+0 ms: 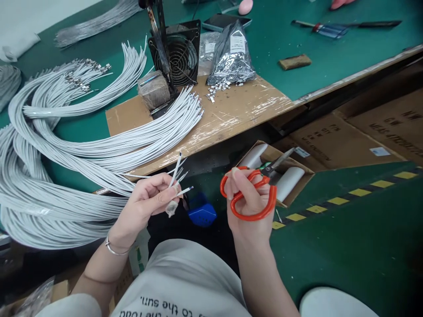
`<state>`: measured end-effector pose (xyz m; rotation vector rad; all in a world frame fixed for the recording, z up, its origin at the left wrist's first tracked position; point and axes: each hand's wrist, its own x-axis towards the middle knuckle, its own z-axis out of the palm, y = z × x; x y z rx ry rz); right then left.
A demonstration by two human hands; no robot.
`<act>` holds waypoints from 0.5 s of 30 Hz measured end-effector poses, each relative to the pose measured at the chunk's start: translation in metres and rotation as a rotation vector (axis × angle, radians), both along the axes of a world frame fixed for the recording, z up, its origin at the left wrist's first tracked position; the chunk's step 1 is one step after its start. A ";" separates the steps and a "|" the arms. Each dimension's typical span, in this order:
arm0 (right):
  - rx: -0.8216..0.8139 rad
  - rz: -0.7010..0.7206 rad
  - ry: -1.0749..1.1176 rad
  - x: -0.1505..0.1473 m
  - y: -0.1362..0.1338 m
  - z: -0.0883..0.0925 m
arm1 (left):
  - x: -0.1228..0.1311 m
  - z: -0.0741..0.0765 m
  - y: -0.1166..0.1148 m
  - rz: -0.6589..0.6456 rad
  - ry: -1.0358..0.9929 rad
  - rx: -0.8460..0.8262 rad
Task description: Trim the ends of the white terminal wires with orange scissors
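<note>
My left hand (153, 196) pinches the ends of a few white wires (176, 169) between thumb and fingers, in front of the table's edge. A small whitish scrap (171, 208) hangs just under those fingers. My right hand (249, 207) is closed around orange-handled scissors (254, 216), whose blades point up and to the right, away from the wires. Beyond my left hand, a thick bundle of white wires (158, 132) lies with its cut ends on brown cardboard (244, 110). More coiled wire bundles (42, 176) fill the table's left side.
A soldering iron (161, 48) stands before a black fan (181, 55). Silvery bags (231, 55) sit beside spilled small metal parts (218, 90). Below the table edge are an open carton (304, 176) with white rolls and a blue object (202, 215). Larger cartons (360, 132) stand at right.
</note>
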<state>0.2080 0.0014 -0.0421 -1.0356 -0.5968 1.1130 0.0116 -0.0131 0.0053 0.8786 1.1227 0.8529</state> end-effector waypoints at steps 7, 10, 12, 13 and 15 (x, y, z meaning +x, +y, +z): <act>0.054 -0.207 -0.261 0.013 -0.010 -0.004 | 0.002 -0.008 0.004 0.067 0.037 0.206; 0.079 -0.187 -0.372 0.018 -0.017 -0.008 | 0.001 -0.009 0.004 0.042 0.000 0.181; 0.100 -0.125 -0.424 0.017 -0.021 -0.008 | 0.002 -0.007 0.004 0.033 -0.012 0.136; 0.110 -0.080 -0.445 0.016 -0.022 -0.008 | 0.003 -0.006 0.003 0.036 -0.010 0.124; 0.131 0.034 -0.474 0.010 -0.024 -0.004 | 0.006 -0.004 0.002 0.044 0.003 0.125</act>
